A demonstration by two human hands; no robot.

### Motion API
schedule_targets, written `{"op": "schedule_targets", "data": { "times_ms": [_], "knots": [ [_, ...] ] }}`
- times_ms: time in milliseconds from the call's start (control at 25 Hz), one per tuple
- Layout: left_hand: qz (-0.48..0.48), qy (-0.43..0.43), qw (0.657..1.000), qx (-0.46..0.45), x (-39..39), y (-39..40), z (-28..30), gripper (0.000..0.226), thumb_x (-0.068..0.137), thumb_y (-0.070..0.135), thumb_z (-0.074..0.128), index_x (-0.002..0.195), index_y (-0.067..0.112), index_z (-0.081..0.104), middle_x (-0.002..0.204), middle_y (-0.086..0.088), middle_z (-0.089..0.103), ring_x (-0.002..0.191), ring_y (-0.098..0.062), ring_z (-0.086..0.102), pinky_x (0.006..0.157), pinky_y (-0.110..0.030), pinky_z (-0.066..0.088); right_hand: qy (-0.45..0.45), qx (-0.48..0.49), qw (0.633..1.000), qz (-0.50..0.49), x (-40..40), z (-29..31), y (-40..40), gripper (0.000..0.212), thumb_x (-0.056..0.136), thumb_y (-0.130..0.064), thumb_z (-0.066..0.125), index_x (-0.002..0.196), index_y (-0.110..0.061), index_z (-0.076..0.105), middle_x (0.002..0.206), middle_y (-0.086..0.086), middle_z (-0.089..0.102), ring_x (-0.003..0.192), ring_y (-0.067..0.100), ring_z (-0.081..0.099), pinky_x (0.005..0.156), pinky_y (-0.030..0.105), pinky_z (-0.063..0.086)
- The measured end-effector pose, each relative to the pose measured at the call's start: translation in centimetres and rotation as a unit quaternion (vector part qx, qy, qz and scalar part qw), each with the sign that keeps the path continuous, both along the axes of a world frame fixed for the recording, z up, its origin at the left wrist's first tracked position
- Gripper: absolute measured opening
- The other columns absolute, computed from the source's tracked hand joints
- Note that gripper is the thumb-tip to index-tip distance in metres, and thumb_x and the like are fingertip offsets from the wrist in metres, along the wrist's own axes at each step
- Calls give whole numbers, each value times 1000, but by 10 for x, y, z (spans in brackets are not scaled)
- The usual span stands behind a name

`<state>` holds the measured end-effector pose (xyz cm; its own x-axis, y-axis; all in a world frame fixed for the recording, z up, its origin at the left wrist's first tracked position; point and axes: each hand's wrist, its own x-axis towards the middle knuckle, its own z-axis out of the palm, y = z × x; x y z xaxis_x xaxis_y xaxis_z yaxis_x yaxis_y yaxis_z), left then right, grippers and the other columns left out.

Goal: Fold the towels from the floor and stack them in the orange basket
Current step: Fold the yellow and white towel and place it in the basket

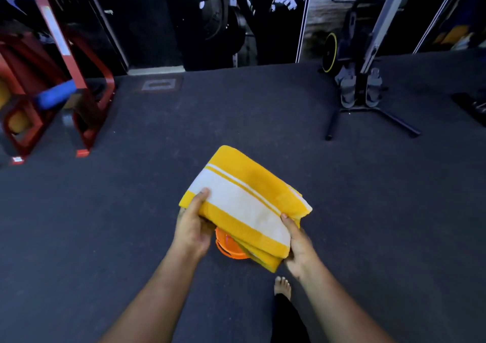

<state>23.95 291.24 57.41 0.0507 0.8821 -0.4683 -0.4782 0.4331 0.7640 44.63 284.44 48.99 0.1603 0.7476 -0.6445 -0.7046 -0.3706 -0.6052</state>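
A folded yellow towel with a broad white stripe (244, 200) is held flat in the air in front of me. My left hand (193, 224) grips its near left edge, thumb on top. My right hand (297, 245) grips its near right corner, thumb on top and fingers beneath. Directly under the towel stands the orange basket (227, 245) on the dark floor; only part of its rim and wall shows, the rest is hidden by the towel and my left hand.
A red metal rack (86, 100) with a blue roll stands at the far left. A rowing machine on a black T-shaped foot (368, 111) stands at the far right. My bare foot (282, 286) is on the dark carpet just right of the basket.
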Motion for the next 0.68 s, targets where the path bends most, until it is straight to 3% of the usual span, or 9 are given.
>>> {"op": "schedule_targets", "data": {
  "times_ms": [80, 120, 200, 280, 360, 440, 560, 680],
  "knots": [
    [-62, 109, 992, -17, -7, 34, -43, 28, 75, 29, 79, 97, 18, 66, 81, 0, 72, 67, -16, 70, 63, -32, 57, -91, -22, 996, 8, 38, -25, 38, 44, 89, -22, 76, 130, -21, 60, 120, 10, 74, 105, 31, 73, 84, 48, 60],
    [-100, 158, 982, -38, -10, 51, -71, 38, 66, 32, 81, 97, 18, 64, 81, 0, 71, 72, -17, 68, 67, -32, 56, -128, -32, 991, 29, 58, -40, 59, 46, 88, -19, 77, 130, -21, 59, 120, 10, 74, 103, 30, 73, 81, 45, 60],
    [-175, 234, 953, -86, -8, 82, -117, 62, 54, 34, 84, 110, 17, 64, 97, 0, 75, 87, -20, 66, 68, -31, 53, -180, -58, 977, 94, 91, -73, 102, 42, 88, -18, 77, 124, -26, 58, 117, 6, 73, 101, 27, 72, 77, 41, 60],
    [-246, 277, 920, -127, 2, 107, -171, 73, 53, 32, 85, 121, 18, 63, 107, 0, 76, 90, -18, 69, 65, -29, 52, -223, -85, 957, 163, 116, -115, 140, 35, 88, -21, 77, 115, -33, 58, 116, 2, 72, 101, 24, 71, 83, 47, 60],
    [-260, 271, 908, -187, 19, 124, -216, 69, 49, 36, 82, 113, 14, 67, 97, -2, 75, 80, -18, 69, 65, -29, 50, -262, -104, 936, 211, 129, -156, 165, 38, 87, -26, 78, 119, -36, 60, 117, -2, 71, 103, 22, 70, 92, 51, 58],
    [-206, 267, 909, -247, 39, 146, -285, 66, 53, 48, 82, 108, 15, 67, 93, -4, 74, 82, -21, 69, 69, -32, 52, -298, -130, 920, 220, 136, -215, 189, 48, 85, -25, 80, 127, -32, 57, 120, -3, 69, 107, 21, 68, 95, 49, 56],
    [-137, 346, 890, -264, 57, 171, -408, 67, 71, 68, 79, 118, 23, 65, 102, -1, 72, 93, -20, 68, 78, -34, 55, -332, -166, 905, 207, 133, -314, 217, 43, 86, -17, 79, 121, -25, 56, 108, -9, 66, 103, 18, 66, 85, 35, 56],
    [-136, 395, 882, -218, 67, 189, -521, 29, 94, 39, 71, 113, 18, 65, 87, 4, 65, 87, -22, 62, 63, -23, 44, -361, -178, 888, 221, 126, -421, 235, 31, 90, -9, 73, 111, -27, 59, 98, -15, 65, 91, 8, 64, 67, 16, 48]
  ]
}}
